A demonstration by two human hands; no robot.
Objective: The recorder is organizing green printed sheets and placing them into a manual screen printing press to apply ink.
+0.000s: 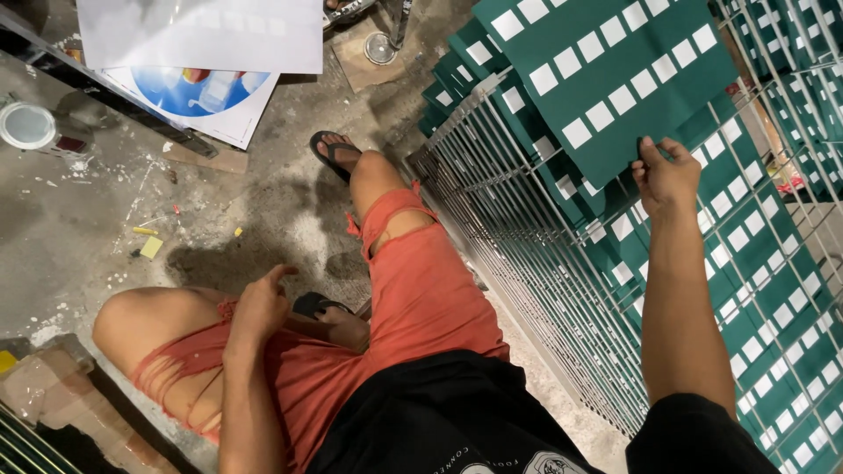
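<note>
Your right hand [665, 175] pinches the lower edge of a dark green printed sheet [606, 79] — thumb and fingers pressed together on its corner — as it lies atop a fanned stack of like sheets [746, 290] on a white wire rack [518, 254]. Your left hand [259, 307] rests on your thigh, fingers loosely curled and holding nothing.

The sheets overlap loosely, so a tug on the top one could likely drag its neighbours askew or let them slip off the rack's near edge to the dusty concrete floor [88, 228]. The thin sheet may also crease at the pinched corner if lifted by that point alone.

Each green sheet bears rows of small white rectangles set on the slant. At top left, a plain white sheet [202, 31] overlaps a white poster with a blue circular picture [189, 92]. A round tin lid [26, 125] sits at far left — yellow scraps [151, 247] lie below it on the floor.
</note>
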